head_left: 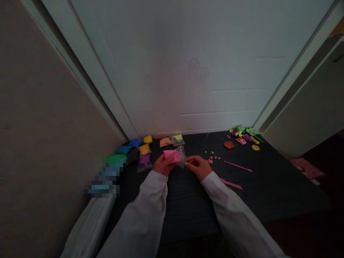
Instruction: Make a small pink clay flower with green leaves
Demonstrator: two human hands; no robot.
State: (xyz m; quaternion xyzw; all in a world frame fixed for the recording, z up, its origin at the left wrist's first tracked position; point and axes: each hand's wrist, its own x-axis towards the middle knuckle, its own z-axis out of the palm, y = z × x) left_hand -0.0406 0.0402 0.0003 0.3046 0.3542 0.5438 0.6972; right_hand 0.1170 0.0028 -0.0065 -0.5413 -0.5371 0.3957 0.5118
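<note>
A clear plastic bag of pink modelling clay (171, 155) is in my left hand (162, 165), whose fingers are closed around its filled part. The see-through open end of the bag points to the right. My right hand (199, 167) is closed in a pinch, its fingertips at the edge of that clear end. Small pink clay pieces (210, 161) lie on the dark table (185, 204) just right of my right hand. A pink thin modelling tool (238, 166) and a flat pink tool (231, 184), partly hidden by my right sleeve, lie farther right.
Bags of clay line the left and back: purple (145, 161), orange (144, 149), green (115, 158), blue (136, 143), peach (166, 142) and yellow-green (178, 139). At the back right are a reddish-brown clay disc (229, 145) and colourful clay figures (243, 134). A white panel (166, 71) rises behind the table.
</note>
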